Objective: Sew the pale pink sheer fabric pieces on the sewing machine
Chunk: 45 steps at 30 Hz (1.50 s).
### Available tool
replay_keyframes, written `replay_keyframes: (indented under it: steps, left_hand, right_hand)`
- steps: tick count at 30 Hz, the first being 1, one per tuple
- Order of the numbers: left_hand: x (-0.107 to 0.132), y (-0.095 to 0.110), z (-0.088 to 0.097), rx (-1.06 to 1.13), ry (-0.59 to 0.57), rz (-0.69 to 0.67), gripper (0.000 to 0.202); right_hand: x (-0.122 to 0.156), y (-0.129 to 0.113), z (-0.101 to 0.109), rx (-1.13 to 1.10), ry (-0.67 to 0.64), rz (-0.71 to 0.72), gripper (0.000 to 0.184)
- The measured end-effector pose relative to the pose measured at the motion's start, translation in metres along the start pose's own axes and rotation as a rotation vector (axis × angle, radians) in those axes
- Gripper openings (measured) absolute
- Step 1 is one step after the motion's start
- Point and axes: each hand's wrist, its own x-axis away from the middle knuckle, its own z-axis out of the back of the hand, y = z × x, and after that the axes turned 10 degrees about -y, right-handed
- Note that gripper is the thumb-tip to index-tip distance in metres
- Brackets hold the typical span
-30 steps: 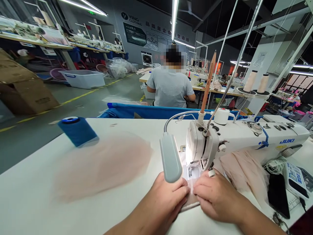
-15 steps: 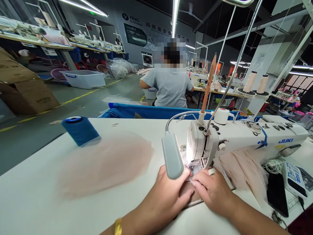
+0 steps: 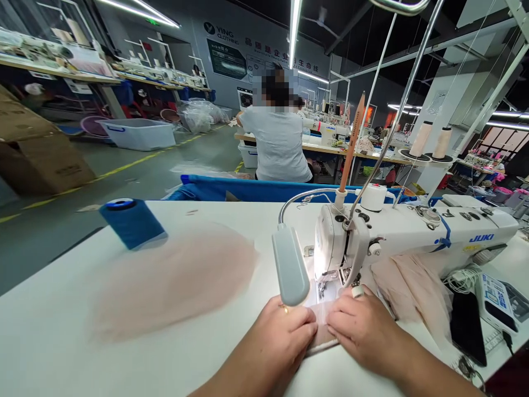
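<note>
In the head view a white sewing machine (image 3: 330,242) stands over a strip of sheer pink fabric (image 3: 320,326), just in front of its needle area. My left hand (image 3: 285,333) lies on the strip's left side, fingers curled and pressed together on it. From the right, my right hand (image 3: 366,331) grips the same fabric, fingertips bunched close to the presser foot (image 3: 323,288). Only a narrow gap parts the two hands. A grey lamp head (image 3: 291,267) hangs just above my left hand. Fabric beneath my palms is hidden.
A sheer pink fabric piece (image 3: 177,281) lies flat left of the machine, near a blue thread cone (image 3: 133,223). More pink fabric (image 3: 417,292), a black phone (image 3: 467,325) and a white device (image 3: 498,300) lie right. Ahead, a person in a grey shirt (image 3: 279,143) sits.
My left hand has drawn back slightly toward me from the presser foot, baring more of the needle area. My right hand has shifted only a little. The person ahead has leaned left.
</note>
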Motion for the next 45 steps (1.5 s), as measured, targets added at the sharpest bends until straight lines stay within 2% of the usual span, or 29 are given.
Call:
replay_keyframes:
  steps: [5, 10, 15, 19, 22, 24, 27, 32, 36, 38, 40, 42, 45]
  left_hand:
    - [-0.001, -0.002, -0.005, -0.018, 0.01, 0.0, 0.033]
    - [-0.007, -0.013, -0.013, 0.006, 0.117, 0.012, 0.036]
    - [-0.005, -0.021, -0.017, 0.134, -0.002, 0.128, 0.038]
    - [0.001, -0.027, -0.031, 0.165, 0.063, 0.25, 0.042]
    - [0.004, -0.035, -0.036, 0.166, 0.068, 0.226, 0.039]
    - [0.005, -0.042, -0.032, 0.144, 0.065, 0.19, 0.035]
    - [0.005, -0.052, -0.025, 0.06, 0.097, 0.208, 0.031]
    - [0.003, -0.051, -0.012, -0.091, 0.006, 0.252, 0.026]
    - [-0.005, -0.038, 0.02, -0.083, -0.034, 0.255, 0.045]
    - [-0.009, -0.035, 0.038, -0.051, -0.035, 0.252, 0.045]
    - [-0.013, -0.037, 0.047, 0.006, -0.059, 0.217, 0.039]
    - [-0.014, -0.042, 0.045, 0.113, -0.139, 0.215, 0.03]
    - [-0.007, -0.046, 0.026, 0.21, -0.213, 0.379, 0.02]
  right_hand:
    - [-0.003, 0.002, 0.002, 0.024, -0.019, 0.002, 0.018]
    - [-0.006, 0.005, -0.001, -0.006, 0.023, -0.038, 0.014]
    - [-0.009, 0.006, -0.002, -0.012, 0.03, -0.112, 0.013]
    - [-0.013, 0.005, 0.0, -0.047, 0.044, -0.169, 0.017]
    - [-0.015, 0.005, 0.0, -0.043, 0.051, -0.193, 0.021]
    - [-0.015, 0.004, 0.0, -0.049, 0.061, -0.202, 0.022]
    - [-0.014, 0.004, 0.0, -0.068, 0.08, -0.203, 0.024]
    - [-0.009, 0.005, -0.005, -0.086, 0.082, -0.163, 0.02]
    - [-0.007, 0.001, -0.006, -0.117, 0.092, -0.043, 0.02]
    - [-0.01, -0.005, -0.003, -0.189, 0.104, 0.018, 0.022]
    - [-0.015, -0.014, -0.001, -0.272, 0.106, 0.058, 0.024]
    - [-0.021, -0.024, -0.005, -0.343, 0.075, 0.11, 0.03]
    - [-0.028, -0.036, -0.023, -0.411, -0.002, 0.279, 0.052]
